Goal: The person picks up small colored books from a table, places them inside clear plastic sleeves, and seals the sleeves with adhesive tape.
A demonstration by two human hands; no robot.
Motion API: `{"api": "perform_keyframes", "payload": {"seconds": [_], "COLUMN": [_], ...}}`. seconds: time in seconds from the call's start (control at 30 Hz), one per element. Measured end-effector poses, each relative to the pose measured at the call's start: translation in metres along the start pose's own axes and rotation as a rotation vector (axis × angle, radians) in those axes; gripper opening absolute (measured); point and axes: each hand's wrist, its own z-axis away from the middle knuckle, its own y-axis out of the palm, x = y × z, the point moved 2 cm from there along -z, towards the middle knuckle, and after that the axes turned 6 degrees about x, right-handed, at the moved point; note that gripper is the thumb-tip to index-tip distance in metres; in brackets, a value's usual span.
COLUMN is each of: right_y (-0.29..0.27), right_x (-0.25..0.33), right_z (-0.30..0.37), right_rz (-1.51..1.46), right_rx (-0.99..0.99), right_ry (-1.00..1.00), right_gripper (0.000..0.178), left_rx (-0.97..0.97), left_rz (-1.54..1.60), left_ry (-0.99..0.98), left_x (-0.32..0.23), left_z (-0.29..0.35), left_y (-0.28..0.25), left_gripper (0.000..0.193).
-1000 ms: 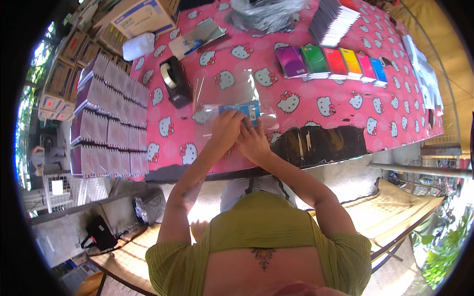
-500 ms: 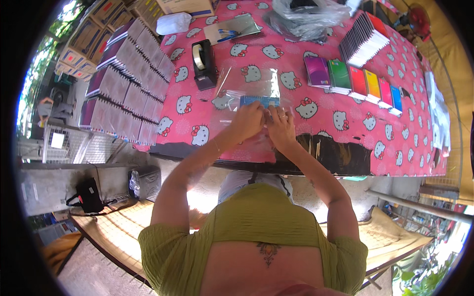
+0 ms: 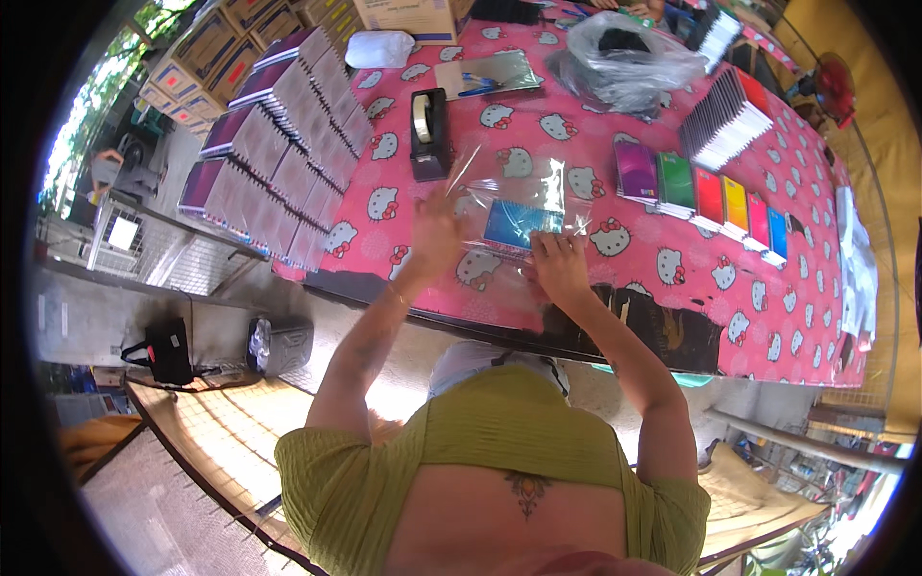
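While both hands are up on the counter [image 3: 672,259] near its front edge, the action is all around a clear plastic sleeve [image 3: 514,192] lying flat on the pink cartoon-cat tablecloth, with a blue notebook [image 3: 519,223] tucked in its lower part. The right hand [image 3: 560,269] sits at the sleeve's near edge, fingers curled onto the plastic right by the blue notebook, so it looks like it's pinching or pressing the bag there. The left hand [image 3: 434,233] is blurry, hovering just left of the sleeve with fingers spread; honestly can't tell if it's actually gripping anything or just touching the edge.

Stuff around it: a black tape dispenser [image 3: 425,130] stands just behind the sleeve toward the middle of the counter. Along the left edge there are long stacks of purple notebooks [image 3: 279,158] standing in rows. To the right of the sleeve there's a row of colored notebooks [image 3: 706,197] laid out side by side, purple, green, red, yellow, pink, blue, and behind those a leaning stack of more books [image 3: 725,120] toward the right back corner. A crumpled clear plastic bag [image 3: 624,58] sits at the back edge, with a cardboard box [image 3: 408,14] at the far back and a flat shiny sheet [image 3: 485,72] next to it.
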Motion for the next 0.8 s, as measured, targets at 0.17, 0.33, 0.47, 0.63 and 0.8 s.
{"api": "perform_keyframes", "payload": {"seconds": [0.17, 0.33, 0.47, 0.63, 0.8], "right_y": [-0.004, 0.002, 0.006, 0.002, 0.003], "right_x": [0.005, 0.0, -0.004, 0.001, -0.002], "right_z": [-0.009, -0.003, -0.001, -0.003, 0.0], "right_rz": [-0.038, -0.045, -0.045, -0.112, -0.115], "right_rx": [-0.031, -0.039, -0.098, -0.16, -0.125], "right_ry": [-0.034, 0.011, 0.022, -0.017, 0.016], "right_gripper": [0.045, 0.045, 0.044, 0.038, 0.035], "left_rx": [-0.053, -0.06, -0.204, -0.03, 0.203], "left_rz": [0.86, 1.398, 1.645, 0.247, 0.763], "left_ry": [-0.629, -0.75, -0.869, -0.649, -0.412], "left_x": [0.132, 0.119, 0.094, 0.118, 0.055], "left_z": [-0.076, -0.095, -0.062, -0.059, -0.046], "left_y": [0.028, 0.031, 0.039, 0.022, -0.006], "left_gripper": [0.022, 0.011, 0.01, 0.016, 0.03]}}
